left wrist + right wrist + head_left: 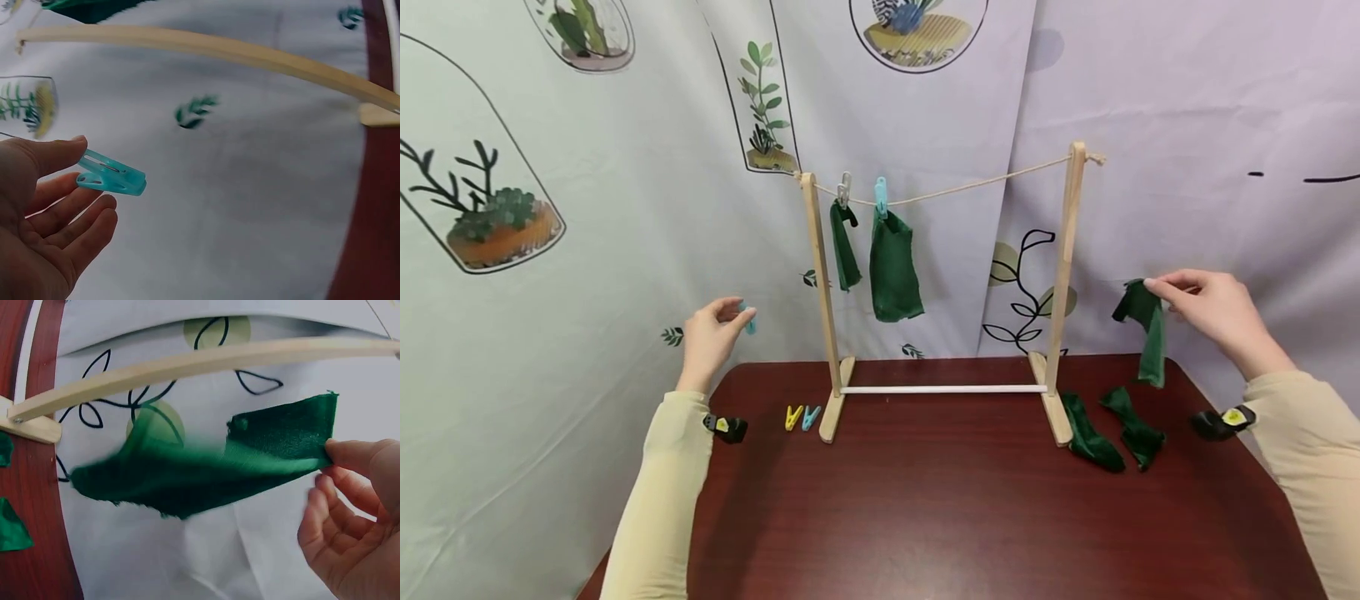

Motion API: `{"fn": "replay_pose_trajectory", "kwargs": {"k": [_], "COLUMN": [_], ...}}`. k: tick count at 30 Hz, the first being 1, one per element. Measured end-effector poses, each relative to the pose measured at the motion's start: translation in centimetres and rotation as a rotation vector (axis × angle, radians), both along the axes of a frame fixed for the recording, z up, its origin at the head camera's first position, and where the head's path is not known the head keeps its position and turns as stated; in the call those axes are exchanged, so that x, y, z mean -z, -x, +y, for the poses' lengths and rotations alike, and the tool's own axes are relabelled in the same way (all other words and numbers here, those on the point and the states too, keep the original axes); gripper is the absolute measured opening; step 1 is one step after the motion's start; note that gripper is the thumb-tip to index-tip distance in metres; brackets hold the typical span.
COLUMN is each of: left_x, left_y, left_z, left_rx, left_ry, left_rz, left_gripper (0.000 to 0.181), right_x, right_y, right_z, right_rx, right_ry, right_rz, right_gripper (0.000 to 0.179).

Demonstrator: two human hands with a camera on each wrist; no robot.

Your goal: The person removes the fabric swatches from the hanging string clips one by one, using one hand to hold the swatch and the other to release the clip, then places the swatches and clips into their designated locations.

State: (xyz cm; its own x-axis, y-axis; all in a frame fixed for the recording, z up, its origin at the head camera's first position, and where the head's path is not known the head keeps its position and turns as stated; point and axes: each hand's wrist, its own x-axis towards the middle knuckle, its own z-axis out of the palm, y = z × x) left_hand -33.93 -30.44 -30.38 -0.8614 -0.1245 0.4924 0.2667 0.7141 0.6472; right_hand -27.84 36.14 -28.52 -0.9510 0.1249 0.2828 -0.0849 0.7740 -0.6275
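Observation:
My left hand (pixel 711 337) pinches a light blue clothespin (pixel 115 174) between thumb and fingers, left of a small wooden drying stand (pixel 822 283). On the far right, my right hand (pixel 1217 312) grips a dark green cloth piece (pixel 187 478) by one edge, and the rest of it hangs down past the stand's right post (pixel 1063 275). Two green cloth pieces hang from the string (pixel 977 183): a narrow one (pixel 846 250) under a clear clothespin (pixel 844 190), and a wider one (pixel 895 271) under a blue clothespin (pixel 881 197).
On the dark red table (pixel 910 517), a yellow clothespin (pixel 793 417) and another blue clothespin (pixel 810 417) lie by the stand's left foot. Two more green cloth pieces, one (pixel 1090 437) touching the right foot and one (pixel 1137 433) beyond it, lie at right. A patterned curtain (pixel 647 192) hangs behind.

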Motion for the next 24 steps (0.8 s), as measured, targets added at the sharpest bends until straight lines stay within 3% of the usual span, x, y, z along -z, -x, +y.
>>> {"fn": "replay_pose_trajectory", "kwargs": {"k": [7,12,16,24], "left_x": [3.9,6.3,7.6,9.6], "left_y": [-0.7,-0.8,-1.0,-1.6], "left_z": [-1.6,-2.5,-3.0,-3.8], "left_rx": [-0.011,-0.031,-0.041,-0.039], "left_ry": [0.022,0.025,0.018,0.029], "left_rz": [-0.123,-0.182,-0.212,-0.256], "left_gripper": [0.056,0.058,0.058,0.060], "right_x": [1.6,3.3,4.5,6.1], "right_y": [-1.0,-1.2,-1.6,-2.4], "right_z": [2.0,3.5,4.6,5.8], "right_rx": [-0.036,-0.137,-0.209,-0.197], "right_ry": [0.075,0.270,0.392,0.489], "right_rz": [-0.029,0.017,0.038,0.000], "right_gripper": [0.062,0.032,0.006,0.010]}}
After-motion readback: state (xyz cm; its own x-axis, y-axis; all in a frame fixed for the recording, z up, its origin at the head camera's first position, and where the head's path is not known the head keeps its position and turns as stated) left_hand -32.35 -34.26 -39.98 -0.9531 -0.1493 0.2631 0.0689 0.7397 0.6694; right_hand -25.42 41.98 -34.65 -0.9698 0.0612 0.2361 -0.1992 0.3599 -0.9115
